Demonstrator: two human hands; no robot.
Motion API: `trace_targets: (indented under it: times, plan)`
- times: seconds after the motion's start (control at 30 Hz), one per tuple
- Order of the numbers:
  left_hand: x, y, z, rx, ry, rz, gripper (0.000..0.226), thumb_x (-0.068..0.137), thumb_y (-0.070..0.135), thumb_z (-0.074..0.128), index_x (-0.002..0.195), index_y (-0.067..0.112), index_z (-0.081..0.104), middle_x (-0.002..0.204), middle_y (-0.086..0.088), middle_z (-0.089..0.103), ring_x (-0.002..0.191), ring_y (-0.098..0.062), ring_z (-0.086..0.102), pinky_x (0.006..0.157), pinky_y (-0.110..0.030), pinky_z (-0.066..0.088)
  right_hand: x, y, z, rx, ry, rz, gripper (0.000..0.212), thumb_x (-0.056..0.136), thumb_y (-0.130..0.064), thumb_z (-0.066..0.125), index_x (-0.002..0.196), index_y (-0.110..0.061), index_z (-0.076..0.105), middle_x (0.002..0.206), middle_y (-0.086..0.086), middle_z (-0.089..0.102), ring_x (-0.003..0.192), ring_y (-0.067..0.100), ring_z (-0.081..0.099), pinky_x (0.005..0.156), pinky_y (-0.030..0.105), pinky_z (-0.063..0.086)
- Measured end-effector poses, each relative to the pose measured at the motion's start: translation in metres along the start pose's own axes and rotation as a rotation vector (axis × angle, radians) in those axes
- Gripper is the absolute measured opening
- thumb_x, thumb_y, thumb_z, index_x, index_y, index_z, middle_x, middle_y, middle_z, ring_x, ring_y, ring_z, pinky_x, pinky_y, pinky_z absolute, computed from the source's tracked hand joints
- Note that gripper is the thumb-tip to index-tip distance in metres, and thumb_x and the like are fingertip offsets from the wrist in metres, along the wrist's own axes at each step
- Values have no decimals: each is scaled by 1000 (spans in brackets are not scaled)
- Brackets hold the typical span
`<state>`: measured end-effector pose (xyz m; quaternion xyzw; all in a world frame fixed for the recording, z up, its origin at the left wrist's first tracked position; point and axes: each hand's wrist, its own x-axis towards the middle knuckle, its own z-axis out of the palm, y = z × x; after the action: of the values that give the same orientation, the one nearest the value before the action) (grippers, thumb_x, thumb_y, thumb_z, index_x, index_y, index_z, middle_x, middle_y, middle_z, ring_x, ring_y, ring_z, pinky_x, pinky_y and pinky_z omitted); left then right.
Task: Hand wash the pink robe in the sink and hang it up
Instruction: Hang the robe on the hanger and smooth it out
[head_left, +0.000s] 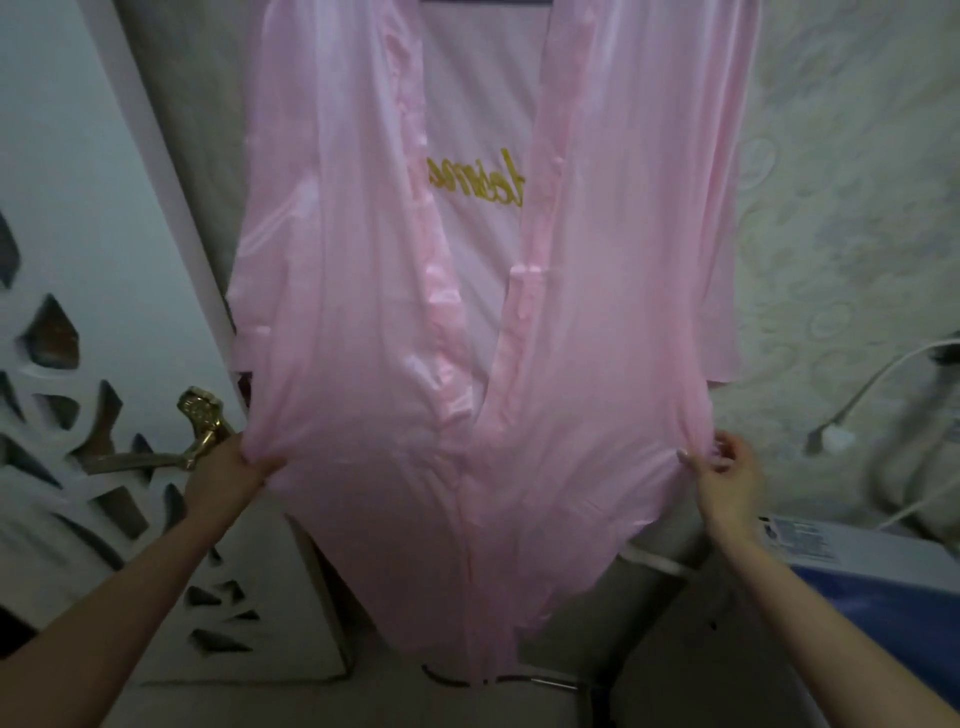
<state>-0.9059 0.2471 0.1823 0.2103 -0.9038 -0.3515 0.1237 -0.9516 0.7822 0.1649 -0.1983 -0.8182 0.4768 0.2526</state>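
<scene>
Two bare hands are closed on the side edges of a pink robe (363, 291), low in the frame. The left hand (228, 475), at lower left, has a bunch of the fabric gathered and clamped in its fist, so that creases are drawn out from the grip. The right hand (727, 473), at lower right, has the opposite edge pinched between thumb and fingers (724, 446). Between the two grips the cloth is pulled wide and fairly taut.

From the hands upward, the robe is seen hanging down the middle of the frame, with its top cut off by the upper edge, so what it hangs from cannot be made out. Its front is open in a long V, edged by glossy bands. Through the opening the inner side of the back panel is shown, with gold embroidered lettering (475, 179) seen in reverse. Below the hands the hem is left hanging in a loose point toward the bottom centre.

At left, a white door (67, 208) with leaf-shaped cut-outs is seen, with a brass handle (202, 431) just beside the left hand. At right, patterned pale wallpaper (841, 182) is visible, crossed by a white cable (883, 374), and what appears to be a white appliance (852, 545) is at the lower right edge.
</scene>
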Motion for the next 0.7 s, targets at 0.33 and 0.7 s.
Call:
trace_targets:
  times: [0.33, 0.7]
  plan:
    - [-24, 21, 0, -248, -655, -110, 8, 87, 11, 63, 94, 7, 65, 80, -8, 70, 70, -17, 65, 65, -25, 53, -121, -173, 95, 91, -576, -478, 47, 81, -24, 67, 125, -17, 52, 117, -4, 57, 88, 11, 56, 85, 24, 44]
    - [-18, -11, -19, -163, -3, -94, 25, 84, 19, 68, 98, -1, 61, 83, -18, 64, 68, -30, 62, 68, -42, 56, -133, -231, 91, 114, -1438, -165, 17, 91, -15, 61, 74, -15, 63, 63, 0, 65, 57, 13, 61, 60, 24, 52]
